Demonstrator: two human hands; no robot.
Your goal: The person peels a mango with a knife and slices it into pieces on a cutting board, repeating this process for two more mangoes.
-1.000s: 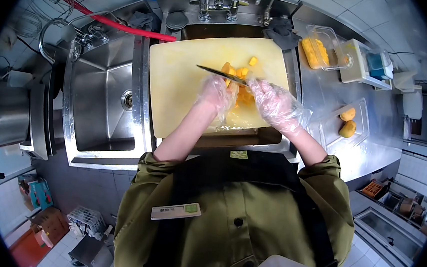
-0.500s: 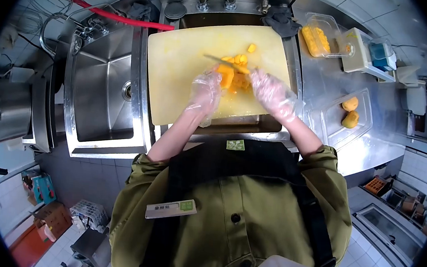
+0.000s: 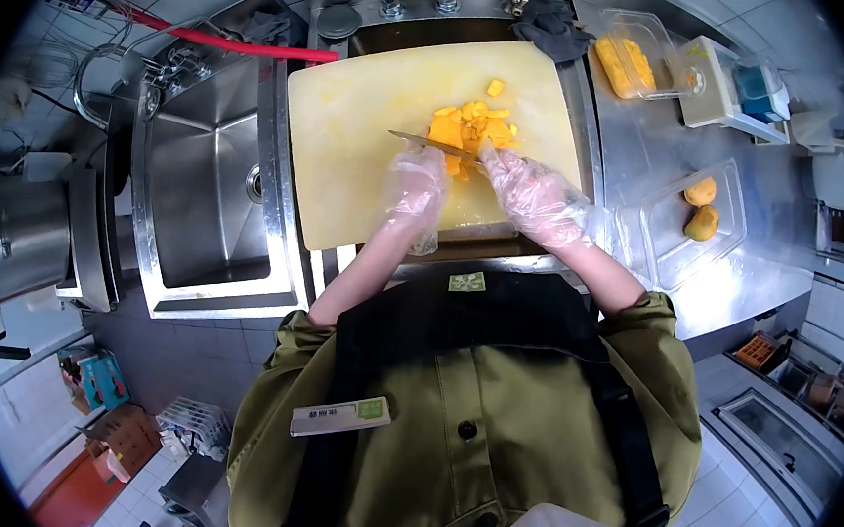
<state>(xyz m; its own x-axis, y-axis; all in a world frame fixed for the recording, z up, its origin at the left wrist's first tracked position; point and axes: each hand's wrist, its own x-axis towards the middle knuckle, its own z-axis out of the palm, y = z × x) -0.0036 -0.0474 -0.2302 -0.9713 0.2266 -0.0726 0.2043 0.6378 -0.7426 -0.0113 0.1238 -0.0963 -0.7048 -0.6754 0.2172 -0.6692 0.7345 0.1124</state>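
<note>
My right hand (image 3: 536, 195), in a clear plastic glove, is closed around the handle of a knife (image 3: 426, 144). The blade points left, across the near side of a pile of orange fruit pieces (image 3: 472, 127). Beside the pile on the left, my left hand (image 3: 416, 186), also gloved, has its fingers bent near the blade and the fruit; what they hold, if anything, is hidden. Both hands are over a pale yellow cutting board (image 3: 347, 149) laid across a sink. One small orange cube (image 3: 495, 88) lies apart, beyond the pile.
An empty steel sink (image 3: 200, 187) is at left, with a red hose (image 3: 251, 48) above it. At right stand a tub of cut fruit (image 3: 624, 67), a white scale-like device (image 3: 709, 85) and a clear tray (image 3: 666, 248) with two whole fruits (image 3: 701, 222). A dark cloth (image 3: 551, 31) hangs behind.
The knife and my right hand have moved toward me and slightly left. The large fruit piece by my left hand now lies lower among the cut pieces. The view has shifted slightly.
</note>
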